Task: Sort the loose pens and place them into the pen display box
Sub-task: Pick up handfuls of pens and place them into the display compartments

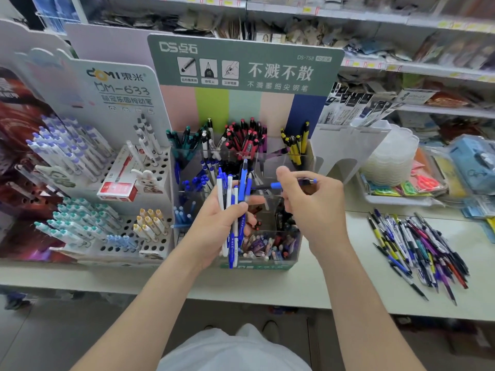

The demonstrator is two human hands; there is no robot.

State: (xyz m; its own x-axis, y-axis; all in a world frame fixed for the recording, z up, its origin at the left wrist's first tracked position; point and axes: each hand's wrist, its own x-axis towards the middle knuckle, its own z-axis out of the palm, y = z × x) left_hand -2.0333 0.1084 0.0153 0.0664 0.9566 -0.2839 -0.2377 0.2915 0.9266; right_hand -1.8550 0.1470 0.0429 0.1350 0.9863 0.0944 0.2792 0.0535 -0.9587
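1. Left hand (222, 220) gripped a bundle of blue pens (227, 188), seemingly grouped by colour.
2. Right hand (310, 202) pinched a single pen (276, 185) crosswise over the pen display box (257, 266).
3. Loose pens (417, 250) lay heaped on the bench (308, 285), right.

A white DOMI pen stand (120, 84) sits on a pale counter (267, 287). Its perforated tiers hold purple-capped pens (67, 145), teal-capped pens (77, 220), yellow-capped pens (150, 223) and a red pen carton (117, 187). Far right of the stand are stacked clear plastic trays (391, 156) and packaged scissors (426, 183). Behind it run stocked shelves (375, 17).
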